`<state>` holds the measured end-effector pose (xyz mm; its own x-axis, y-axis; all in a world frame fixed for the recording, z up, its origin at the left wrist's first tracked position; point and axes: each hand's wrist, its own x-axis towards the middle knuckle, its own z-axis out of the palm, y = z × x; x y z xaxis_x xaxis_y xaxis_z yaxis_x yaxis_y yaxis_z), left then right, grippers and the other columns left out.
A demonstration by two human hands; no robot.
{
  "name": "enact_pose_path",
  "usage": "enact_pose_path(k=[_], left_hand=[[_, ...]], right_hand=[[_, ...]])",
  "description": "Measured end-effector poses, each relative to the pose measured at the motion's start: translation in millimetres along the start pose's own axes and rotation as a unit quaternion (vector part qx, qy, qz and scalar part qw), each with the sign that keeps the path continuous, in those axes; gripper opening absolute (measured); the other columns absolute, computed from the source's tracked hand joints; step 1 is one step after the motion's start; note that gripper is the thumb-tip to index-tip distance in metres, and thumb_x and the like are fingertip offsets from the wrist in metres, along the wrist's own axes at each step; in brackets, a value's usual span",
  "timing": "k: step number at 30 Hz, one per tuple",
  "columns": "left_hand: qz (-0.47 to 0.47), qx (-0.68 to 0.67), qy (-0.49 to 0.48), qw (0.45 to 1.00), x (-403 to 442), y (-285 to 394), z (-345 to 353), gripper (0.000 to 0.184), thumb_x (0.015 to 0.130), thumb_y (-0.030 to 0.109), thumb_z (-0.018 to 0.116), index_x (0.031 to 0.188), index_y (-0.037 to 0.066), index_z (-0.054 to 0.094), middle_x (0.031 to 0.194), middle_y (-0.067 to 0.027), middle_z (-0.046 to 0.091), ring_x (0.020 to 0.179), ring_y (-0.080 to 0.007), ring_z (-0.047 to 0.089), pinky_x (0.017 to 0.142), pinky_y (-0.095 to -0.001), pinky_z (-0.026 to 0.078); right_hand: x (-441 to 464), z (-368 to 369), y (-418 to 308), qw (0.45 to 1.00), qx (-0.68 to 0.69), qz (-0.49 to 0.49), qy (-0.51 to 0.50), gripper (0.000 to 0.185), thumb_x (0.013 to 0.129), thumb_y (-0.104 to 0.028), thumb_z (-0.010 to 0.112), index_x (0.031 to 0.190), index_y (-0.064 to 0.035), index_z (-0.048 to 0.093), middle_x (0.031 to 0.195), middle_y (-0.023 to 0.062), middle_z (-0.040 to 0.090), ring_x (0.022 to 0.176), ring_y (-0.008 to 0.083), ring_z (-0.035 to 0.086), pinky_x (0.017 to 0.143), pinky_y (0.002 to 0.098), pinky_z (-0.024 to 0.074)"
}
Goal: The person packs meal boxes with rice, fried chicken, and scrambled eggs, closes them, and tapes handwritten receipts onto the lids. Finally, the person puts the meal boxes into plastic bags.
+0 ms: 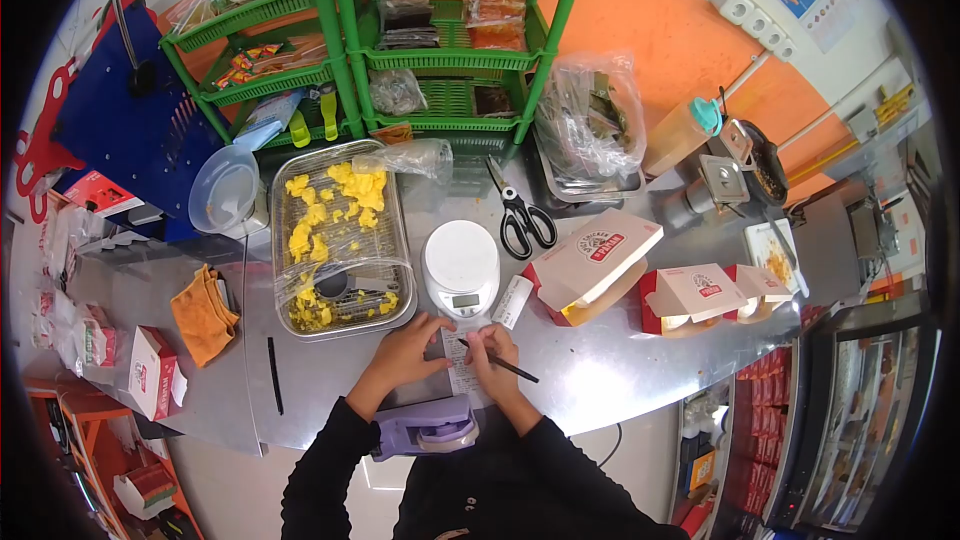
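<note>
My right hand (494,364) is closed around a black pen (515,370), its tip over a narrow printed receipt (461,368). On the paper's left side lies my left hand (405,354), fingers apart, the thumb reaching onto the receipt. Just beyond both hands stands a white kitchen scale (461,262) with nothing on its round plate; its display is too small to read. A white paper roll (512,302) lies right of the scale. Close to my body, a purple device (428,428) sits at the counter's edge below my left wrist.
A metal tray (398,240) with yellow pieces is at left, an orange cloth (205,316) beyond it. Scissors (522,215) lie behind the scale. Food boxes (598,252) stand at right. Green racks (450,60) and a plastic bag (592,125) line the back.
</note>
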<state>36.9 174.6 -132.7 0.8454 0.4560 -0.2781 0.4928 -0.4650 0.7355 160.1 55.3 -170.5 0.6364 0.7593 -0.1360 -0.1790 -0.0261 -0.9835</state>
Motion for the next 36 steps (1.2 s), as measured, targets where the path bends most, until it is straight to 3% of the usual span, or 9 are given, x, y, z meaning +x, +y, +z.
enact_pose_path(k=[3, 6, 12, 15, 18, 21, 25, 31, 36], left_hand=[[0.013, 0.019, 0.027, 0.999, 0.1, 0.1, 3.8, 0.054, 0.068, 0.029, 0.077, 0.115, 0.018, 0.051, 0.089, -0.0033, 0.048, 0.071, -0.0176, 0.056, 0.062, -0.0314, 0.047], [0.027, 0.029, 0.038, 0.998, 0.2, -0.6, 4.4, 0.055, 0.068, 0.029, 0.077, 0.115, 0.018, 0.05, 0.089, -0.0033, 0.048, 0.07, -0.0179, 0.057, 0.061, -0.0319, 0.047], [0.027, 0.021, 0.035, 0.999, -0.9, -2.5, 5.1, 0.058, 0.066, 0.028, 0.077, 0.116, 0.018, 0.049, 0.091, -0.0038, 0.048, 0.074, -0.0189, 0.057, 0.062, -0.0325, 0.048], [0.026, 0.027, 0.028, 0.999, -1.8, 2.1, 2.6, 0.063, 0.063, 0.029, 0.079, 0.116, 0.017, 0.047, 0.095, -0.0048, 0.048, 0.08, -0.0207, 0.057, 0.065, -0.0345, 0.048], [0.032, 0.037, 0.019, 0.999, -2.1, 5.2, 2.4, 0.069, 0.058, 0.03, 0.081, 0.116, 0.017, 0.046, 0.099, -0.0065, 0.047, 0.087, -0.0235, 0.057, 0.07, -0.0374, 0.048], [0.025, 0.055, 0.021, 0.998, -3.4, 7.9, 3.9, 0.073, 0.055, 0.029, 0.082, 0.116, 0.016, 0.045, 0.103, -0.0091, 0.047, 0.097, -0.028, 0.055, 0.078, -0.0401, 0.047], [0.017, 0.071, 0.019, 0.997, -3.5, 11.3, 3.2, 0.076, 0.053, 0.028, 0.083, 0.116, 0.016, 0.044, 0.105, -0.0115, 0.046, 0.104, -0.032, 0.052, 0.083, -0.0417, 0.045], [0.044, 0.073, 0.043, 0.995, -3.3, 4.5, 7.6, 0.076, 0.053, 0.032, 0.084, 0.116, 0.016, 0.045, 0.102, -0.0096, 0.047, 0.094, -0.0286, 0.056, 0.078, -0.0402, 0.046], [0.045, 0.081, 0.044, 0.995, -4.3, 7.5, 5.5, 0.076, 0.053, 0.032, 0.084, 0.116, 0.016, 0.044, 0.103, -0.0106, 0.047, 0.094, -0.0288, 0.057, 0.079, -0.0404, 0.047]], right_hand=[[6.5, -5.0, 18.1, 0.934, -0.291, -0.208, -0.011, 0.029, 0.086, -0.016, 0.065, 0.063, -0.0083, 0.048, 0.057, 0.0019, 0.055, 0.049, 0.0123, 0.042, 0.062, 0.0284, 0.0326], [6.6, -1.1, 11.6, 0.924, -0.319, -0.213, 0.008, 0.029, 0.083, -0.017, 0.068, 0.061, -0.0104, 0.049, 0.054, 0.0021, 0.05, 0.05, 0.0176, 0.038, 0.068, 0.0315, 0.0312], [7.2, -0.8, 14.6, 0.907, -0.356, -0.209, 0.087, 0.031, 0.081, -0.017, 0.068, 0.058, -0.0102, 0.048, 0.052, 0.0015, 0.046, 0.051, 0.0186, 0.036, 0.065, 0.0318, 0.0301], [10.6, -1.7, 15.7, 0.905, -0.347, -0.243, 0.034, 0.032, 0.083, -0.015, 0.066, 0.057, -0.0098, 0.048, 0.052, 0.0018, 0.046, 0.051, 0.0182, 0.036, 0.065, 0.0321, 0.0301], [8.9, -13.5, 9.4, 0.902, -0.339, -0.259, 0.061, 0.034, 0.084, -0.013, 0.064, 0.056, -0.0092, 0.046, 0.052, 0.0018, 0.044, 0.05, 0.0177, 0.036, 0.064, 0.032, 0.0297], [-3.6, -20.7, 4.8, 0.935, -0.287, -0.197, 0.067, 0.036, 0.083, -0.013, 0.065, 0.054, -0.0094, 0.045, 0.05, 0.0032, 0.042, 0.048, 0.0203, 0.04, 0.062, 0.033, 0.0295], [-11.3, -20.1, 10.5, 0.919, -0.305, -0.247, 0.035, 0.037, 0.083, -0.007, 0.063, 0.054, -0.0078, 0.041, 0.051, 0.0021, 0.041, 0.049, 0.0179, 0.035, 0.063, 0.0323, 0.0286], [-11.1, -21.5, 16.0, 0.908, -0.317, -0.257, 0.095, 0.036, 0.081, -0.006, 0.065, 0.054, -0.0086, 0.041, 0.052, 0.0022, 0.04, 0.05, 0.0187, 0.037, 0.064, 0.0328, 0.0286], [-12.7, -15.8, 10.2, 0.891, -0.35, -0.286, 0.044, 0.035, 0.08, -0.006, 0.065, 0.053, -0.009, 0.042, 0.052, 0.0024, 0.041, 0.051, 0.0192, 0.038, 0.064, 0.0336, 0.0294]])
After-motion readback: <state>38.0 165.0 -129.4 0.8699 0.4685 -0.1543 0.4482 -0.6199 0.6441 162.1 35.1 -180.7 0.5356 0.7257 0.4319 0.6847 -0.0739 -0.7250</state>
